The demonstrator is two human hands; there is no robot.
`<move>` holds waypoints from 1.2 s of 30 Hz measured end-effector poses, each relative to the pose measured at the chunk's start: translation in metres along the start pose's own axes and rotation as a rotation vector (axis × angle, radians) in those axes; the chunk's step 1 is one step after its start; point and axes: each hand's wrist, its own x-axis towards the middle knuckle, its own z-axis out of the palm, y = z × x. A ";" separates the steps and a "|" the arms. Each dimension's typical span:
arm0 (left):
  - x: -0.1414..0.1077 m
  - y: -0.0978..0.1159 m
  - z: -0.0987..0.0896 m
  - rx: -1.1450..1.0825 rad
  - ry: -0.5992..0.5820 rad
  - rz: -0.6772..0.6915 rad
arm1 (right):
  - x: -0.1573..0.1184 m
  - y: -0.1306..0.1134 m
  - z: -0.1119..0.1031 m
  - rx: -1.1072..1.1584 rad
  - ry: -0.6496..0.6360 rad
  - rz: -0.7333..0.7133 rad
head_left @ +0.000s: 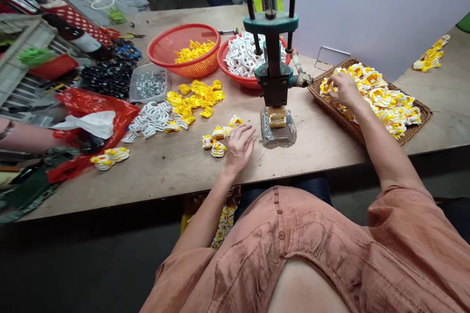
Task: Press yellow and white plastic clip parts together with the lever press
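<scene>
My left hand [240,146] rests over the wooden table [176,166], fingers apart, beside a few yellow-and-white pieces [218,149]. Over the left part of a wicker basket [422,124], my right hand [343,89] reaches among the yellow-and-white pieces [380,95] heaped there; its fingers are bent, and whether they hold a piece is hidden. Between my hands stands a hand press [272,58] with a small cream block [277,118] under its head. No hand touches the press.
A red colander [157,56] holds yellow parts, another [244,80] white parts. Loose yellow parts [198,98], white parts [150,120] and a clear tub [135,90] of metal bits lie left. A red plastic bag [125,120] and a person's arm [29,136] are farther left.
</scene>
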 end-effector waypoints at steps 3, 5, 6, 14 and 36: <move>0.013 0.037 0.021 -0.337 -0.036 -0.050 | -0.038 -0.026 -0.019 0.128 0.198 -0.036; 0.021 0.057 0.041 -0.610 -0.086 -0.148 | -0.067 -0.056 -0.024 0.229 0.267 -0.103; 0.024 0.064 0.051 -0.740 -0.120 -0.199 | -0.081 -0.072 -0.024 0.271 0.277 -0.139; 0.009 0.059 0.088 -0.856 -0.068 -0.355 | -0.147 -0.166 0.044 0.579 0.226 -0.119; 0.038 0.007 0.113 -0.382 0.315 -0.212 | -0.096 -0.189 0.132 0.742 0.389 0.208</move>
